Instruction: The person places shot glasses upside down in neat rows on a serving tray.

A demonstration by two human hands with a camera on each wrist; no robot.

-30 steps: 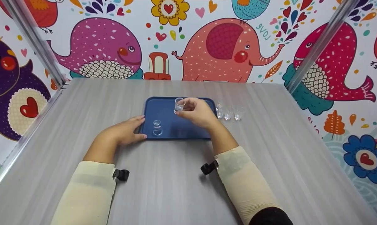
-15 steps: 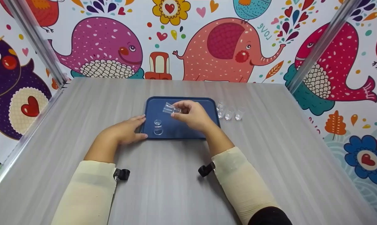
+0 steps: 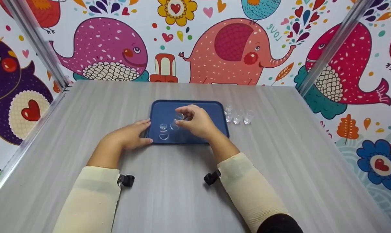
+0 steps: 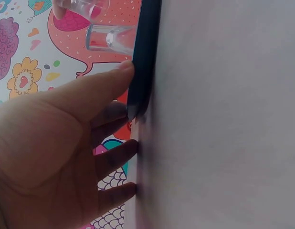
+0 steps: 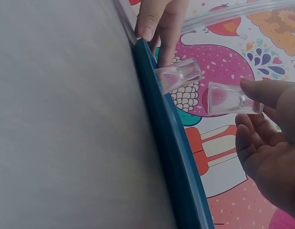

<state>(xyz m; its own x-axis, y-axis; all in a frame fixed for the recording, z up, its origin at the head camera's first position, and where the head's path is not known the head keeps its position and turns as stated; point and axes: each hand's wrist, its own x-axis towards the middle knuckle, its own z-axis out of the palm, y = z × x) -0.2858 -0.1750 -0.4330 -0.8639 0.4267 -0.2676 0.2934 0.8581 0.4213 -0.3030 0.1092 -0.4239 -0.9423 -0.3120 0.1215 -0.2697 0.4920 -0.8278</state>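
My right hand (image 3: pixel 198 121) pinches a small clear shot glass (image 5: pixel 228 99) by its narrow base, low over the blue tray (image 3: pixel 198 139). This glass is held mouth down, its wide end facing the tray, partly covered by my fingers in the head view. Another clear shot glass (image 3: pixel 163 132) stands upside down on the tray's left part, just left of the held one. With extended fingers, my left hand (image 3: pixel 129 134) touches the tray's left edge, thumb at the near corner.
Several clear shot glasses (image 3: pixel 237 117) stand on the table just right of the tray. The grey wood-grain table (image 3: pixel 169 187) reaches back to a wall with printed cartoon animals (image 3: pixel 231 51). Metal posts (image 3: pixel 334 48) rise at both back corners.
My right hand has turned the shot glass from upright to mouth down, bringing it lower and slightly left, near the glass on the tray. My left hand has stayed at the tray's edge.
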